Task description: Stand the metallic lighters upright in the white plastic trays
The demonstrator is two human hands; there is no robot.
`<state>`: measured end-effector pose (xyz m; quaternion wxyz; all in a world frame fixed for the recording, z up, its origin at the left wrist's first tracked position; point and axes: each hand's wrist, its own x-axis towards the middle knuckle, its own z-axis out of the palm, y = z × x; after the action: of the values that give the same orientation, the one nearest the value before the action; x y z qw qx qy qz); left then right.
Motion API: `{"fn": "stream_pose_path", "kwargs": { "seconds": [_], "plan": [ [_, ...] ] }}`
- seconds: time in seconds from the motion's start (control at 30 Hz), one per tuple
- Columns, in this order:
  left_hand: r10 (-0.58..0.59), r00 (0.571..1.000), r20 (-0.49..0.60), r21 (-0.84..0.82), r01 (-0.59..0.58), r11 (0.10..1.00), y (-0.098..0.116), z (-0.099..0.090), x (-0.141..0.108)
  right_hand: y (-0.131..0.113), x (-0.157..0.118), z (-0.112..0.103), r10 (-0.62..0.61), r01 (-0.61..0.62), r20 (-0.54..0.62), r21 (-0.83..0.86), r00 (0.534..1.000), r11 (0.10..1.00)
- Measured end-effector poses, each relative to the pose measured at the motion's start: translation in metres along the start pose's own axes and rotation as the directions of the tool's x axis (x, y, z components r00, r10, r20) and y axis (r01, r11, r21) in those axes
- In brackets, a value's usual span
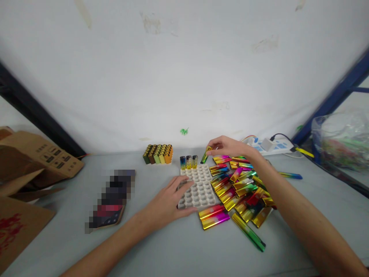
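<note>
A light grey tray (198, 194) with rows of round holes lies in the middle of the table. My left hand (170, 198) rests on its left side, fingers spread over the holes and thumb along the near edge. Three shiny lighters (188, 162) stand upright in the tray's far left row. Beyond the far right corner, my right hand (223, 146) pinches a green and gold lighter (205, 154), tilted, between thumb and fingers. A loose pile of metallic lighters (230, 188) in gold, red, pink, green and blue lies right of the tray, partly behind my right forearm.
A filled block of lighters (158, 154) stands at the back left. Left lies a phone (111, 204), partly pixelated, near open cardboard boxes (43, 157). A white power strip (276, 145) with cables and a clear plastic bag (343, 138) are at the right.
</note>
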<state>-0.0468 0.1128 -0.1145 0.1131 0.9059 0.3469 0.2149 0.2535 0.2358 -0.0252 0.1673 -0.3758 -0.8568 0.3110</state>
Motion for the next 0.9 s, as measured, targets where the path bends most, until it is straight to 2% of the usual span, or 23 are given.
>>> {"fn": "stream_pose_path", "kwargs": {
  "seconds": [0.17,0.33,0.4,0.53,0.6,0.8,0.9],
  "plan": [
    [-0.007,1.000,0.011,0.004,0.007,1.000,0.001,-0.001,0.000,-0.005,0.003,0.009,-0.018,0.026,-0.055,0.138,0.998,0.990],
    [-0.010,1.000,0.007,-0.006,0.010,1.000,0.002,-0.001,0.000,-0.010,0.004,0.016,0.049,-0.051,0.014,0.232,0.999,0.971],
    [-0.009,1.000,0.005,-0.007,0.009,1.000,0.002,0.000,0.000,-0.010,0.005,0.018,0.044,-0.046,0.021,0.164,0.999,0.985],
    [-0.002,1.000,-0.001,-0.004,0.002,1.000,0.001,-0.001,0.000,-0.010,0.006,0.020,0.000,-0.004,-0.045,-0.081,0.999,0.997],
    [-0.005,1.000,0.004,-0.005,0.005,1.000,0.001,-0.001,0.000,-0.011,0.005,0.020,-0.018,0.009,-0.060,-0.152,0.998,0.988],
    [-0.007,1.000,0.013,-0.008,0.007,1.000,0.000,0.000,0.000,-0.012,0.005,0.018,0.034,-0.040,-0.039,-0.181,0.999,0.983],
    [-0.011,1.000,0.027,-0.002,0.011,1.000,-0.001,0.001,0.000,-0.009,0.008,0.018,0.010,-0.024,-0.069,-0.191,0.998,0.981]
  ]
}}
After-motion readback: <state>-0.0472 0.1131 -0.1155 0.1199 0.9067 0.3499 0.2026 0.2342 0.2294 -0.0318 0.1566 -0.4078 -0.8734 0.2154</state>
